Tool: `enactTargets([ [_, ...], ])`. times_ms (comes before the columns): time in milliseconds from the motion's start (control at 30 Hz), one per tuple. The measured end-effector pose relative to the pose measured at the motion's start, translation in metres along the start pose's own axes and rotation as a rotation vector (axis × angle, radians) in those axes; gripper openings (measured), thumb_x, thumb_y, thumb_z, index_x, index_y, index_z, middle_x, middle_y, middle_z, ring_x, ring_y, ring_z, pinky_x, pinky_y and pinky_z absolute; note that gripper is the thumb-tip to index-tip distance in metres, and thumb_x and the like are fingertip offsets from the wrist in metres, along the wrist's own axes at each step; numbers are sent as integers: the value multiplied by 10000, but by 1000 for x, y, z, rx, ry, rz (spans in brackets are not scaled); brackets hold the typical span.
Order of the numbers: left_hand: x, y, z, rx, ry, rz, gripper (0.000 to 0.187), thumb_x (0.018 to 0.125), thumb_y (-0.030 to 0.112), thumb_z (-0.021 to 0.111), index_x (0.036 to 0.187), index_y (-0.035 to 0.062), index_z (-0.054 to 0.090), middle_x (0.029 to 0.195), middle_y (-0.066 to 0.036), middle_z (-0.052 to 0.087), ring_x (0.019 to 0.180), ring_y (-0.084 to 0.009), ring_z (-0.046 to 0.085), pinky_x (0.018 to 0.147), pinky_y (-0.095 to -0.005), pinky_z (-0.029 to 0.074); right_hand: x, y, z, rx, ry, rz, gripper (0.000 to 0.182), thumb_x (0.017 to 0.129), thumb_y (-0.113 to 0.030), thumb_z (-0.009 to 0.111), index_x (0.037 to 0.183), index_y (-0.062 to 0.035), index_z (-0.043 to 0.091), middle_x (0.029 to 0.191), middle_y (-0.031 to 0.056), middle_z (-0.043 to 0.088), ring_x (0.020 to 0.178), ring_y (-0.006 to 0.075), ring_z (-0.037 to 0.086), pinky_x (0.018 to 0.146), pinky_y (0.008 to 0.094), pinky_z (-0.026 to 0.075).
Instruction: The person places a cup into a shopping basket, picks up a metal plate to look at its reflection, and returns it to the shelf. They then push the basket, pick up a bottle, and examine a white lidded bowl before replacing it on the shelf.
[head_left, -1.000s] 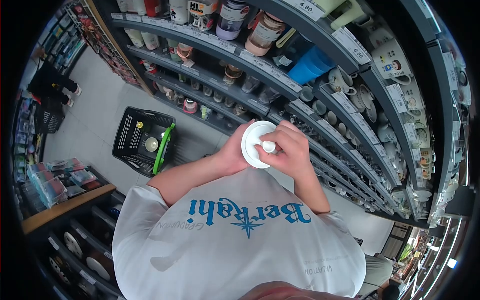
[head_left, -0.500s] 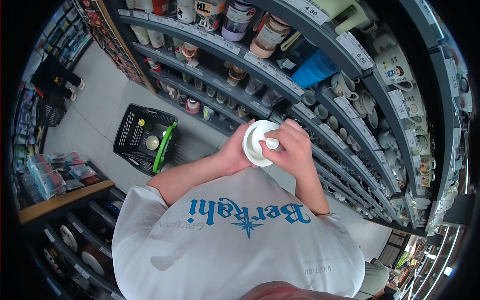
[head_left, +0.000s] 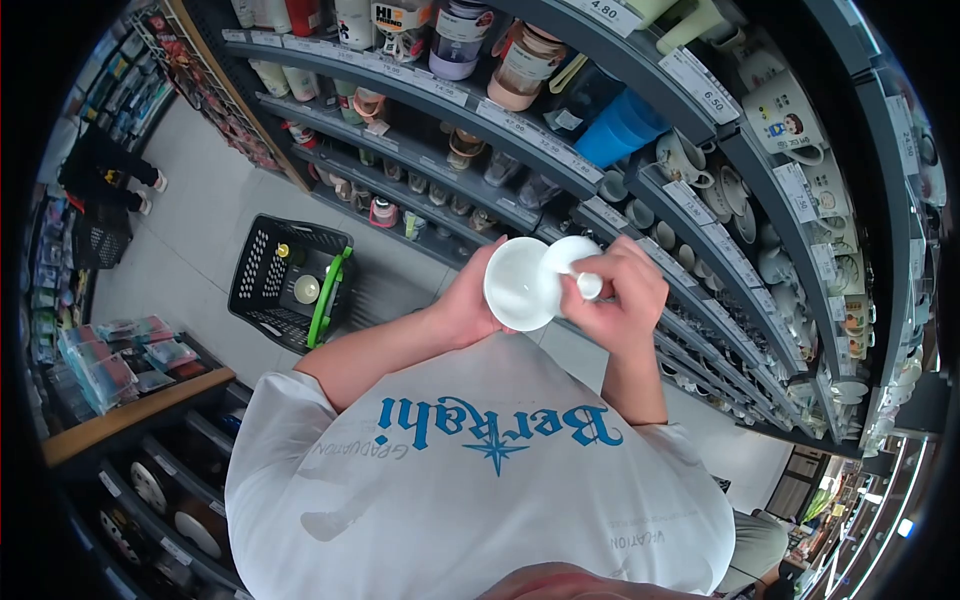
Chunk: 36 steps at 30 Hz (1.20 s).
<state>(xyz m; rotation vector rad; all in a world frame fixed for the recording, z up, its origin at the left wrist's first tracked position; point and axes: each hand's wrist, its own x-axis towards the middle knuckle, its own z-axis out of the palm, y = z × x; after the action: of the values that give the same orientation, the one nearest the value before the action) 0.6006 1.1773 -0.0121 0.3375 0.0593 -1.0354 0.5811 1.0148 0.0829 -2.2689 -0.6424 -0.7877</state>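
Note:
My left hand [head_left: 468,302] is wrapped round the side of a white flared bowl [head_left: 513,285], shaped like a gaiwan, whose smooth inside faces up at me. Beside it, my right hand [head_left: 628,298] pinches the knob of a matching white lid [head_left: 568,256]. The lid is off to the right and overlaps the bowl's right rim in this view. Both hands are in front of the chest, over the aisle floor.
Shelves of cups and mugs curve along the right, among them a blue cup [head_left: 622,128]. A black shopping basket [head_left: 262,285] with a green handle [head_left: 330,300] is on the floor at left. Another person [head_left: 105,170] stands farther off, and packaged goods [head_left: 105,365] lie on a low shelf.
My right hand has moved the lid to the right, off the bowl's opening, so the inside of the bowl now shows. The left hand keeps its hold on the bowl.

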Motion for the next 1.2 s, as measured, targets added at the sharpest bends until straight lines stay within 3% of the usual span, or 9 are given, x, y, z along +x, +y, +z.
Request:
enactTargets([
  [67, 2, -2, -3, -16, -41, 47, 506, 945, 498, 262, 1209, 126, 482, 1192, -66, 527, 1114, -222, 530, 892, -396, 458, -1, -7, 8, 88, -32, -88, 196, 579, -67, 741, 700, -58, 588, 532, 36, 498, 445, 167, 439, 419, 262, 348],
  [233, 6, -2, -15, -22, -187, 120, 490, 951, 465, 303, 1177, 77, 496, 1144, -93, 549, 1083, -227, 535, 931, -363, 427, -10, -12, 29, 127, -43, -24, 183, 588, -84, 733, 680, -68, 575, 512, 35, 496, 438, 184, 484, 437, 268, 403],
  [267, 5, -3, -14, -22, -184, 129, 490, 951, 465, 303, 1177, 77, 496, 1144, -93, 549, 1083, -227, 535, 931, -363, 427, -10, -11, 30, 134, -46, -29, 183, 588, -84, 733, 680, -68, 575, 512, 35, 496, 438, 184, 484, 437, 268, 403],
  [333, 2, -1, -2, -34, -15, 92, 492, 948, 484, 290, 1149, 94, 511, 1072, -78, 573, 984, -210, 573, 789, -347, 485, -11, -9, 30, 86, -56, 5, 176, 602, -94, 729, 674, -66, 570, 523, 42, 509, 448, 191, 499, 436, 273, 412],
  [433, 7, -3, -22, -53, -141, 64, 461, 949, 430, 295, 1176, 87, 504, 1121, -80, 563, 1051, -218, 555, 888, -361, 459, -8, -8, 31, 80, -69, -17, 173, 610, -98, 728, 675, -62, 571, 537, 51, 519, 454, 195, 502, 433, 272, 407],
  [1200, 3, -4, -25, -38, -148, 63, 469, 952, 451, 276, 1180, 122, 519, 1112, -63, 578, 1021, -214, 569, 845, -362, 473, -9, -4, 38, 43, -136, -3, 179, 605, -77, 726, 686, -51, 568, 577, 67, 538, 477, 203, 490, 450, 282, 396],
])
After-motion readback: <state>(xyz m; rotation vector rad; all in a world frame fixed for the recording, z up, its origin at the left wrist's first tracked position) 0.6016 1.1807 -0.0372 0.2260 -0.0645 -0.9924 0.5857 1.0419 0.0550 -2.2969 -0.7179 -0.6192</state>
